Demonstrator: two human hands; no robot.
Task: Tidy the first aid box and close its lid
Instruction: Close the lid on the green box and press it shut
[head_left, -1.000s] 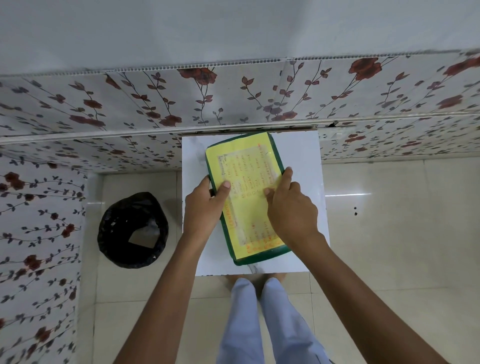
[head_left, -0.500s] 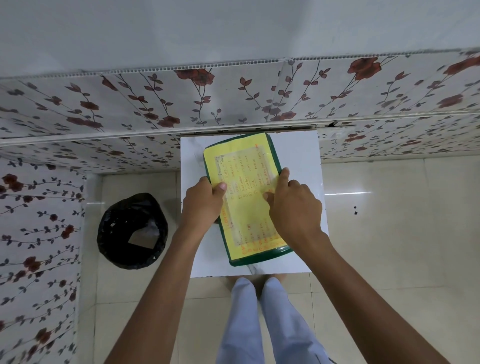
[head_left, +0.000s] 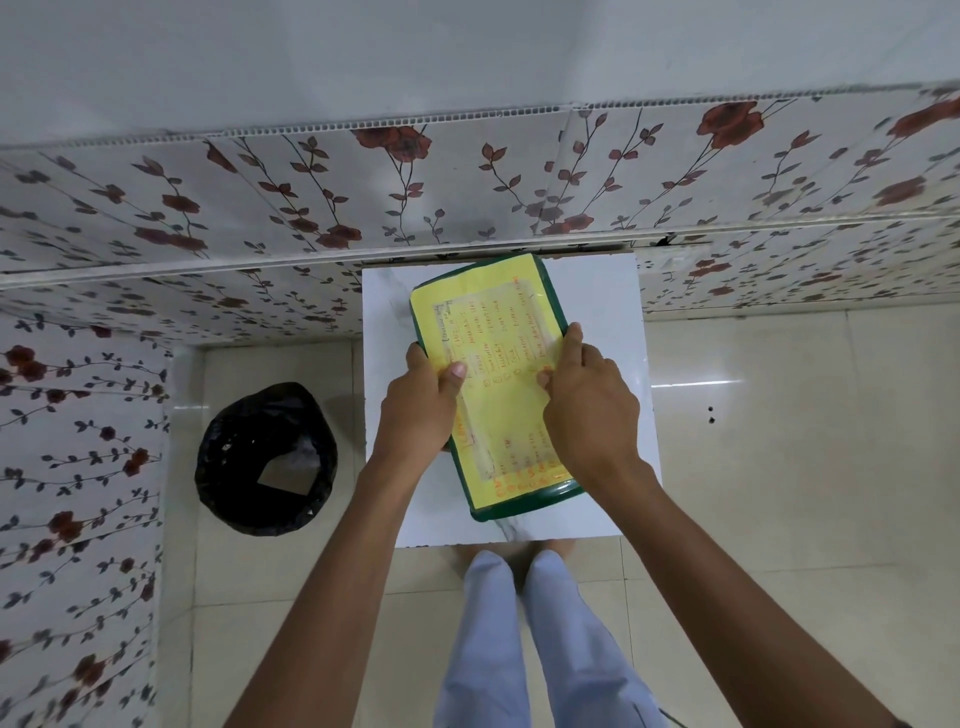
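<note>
The first aid box (head_left: 493, 332) is a dark green box whose lid carries a yellow sheet with orange writing. Its lid is down and it lies on a small white table (head_left: 602, 312), tilted a little left at the far end. My left hand (head_left: 418, 402) grips the box's left edge, thumb on the lid. On the right edge my right hand (head_left: 589, 402) holds it, with the thumb pressing the yellow sheet. The inside of the box is hidden.
A black bin (head_left: 266, 460) lined with a black bag stands on the tiled floor left of the table. Floral-patterned wall panels (head_left: 467, 192) rise right behind the table and along the left. My legs (head_left: 519, 639) are under the table's near edge.
Both hands have closed tighter around the box's sides, and the box has turned slightly, its far end swinging left.
</note>
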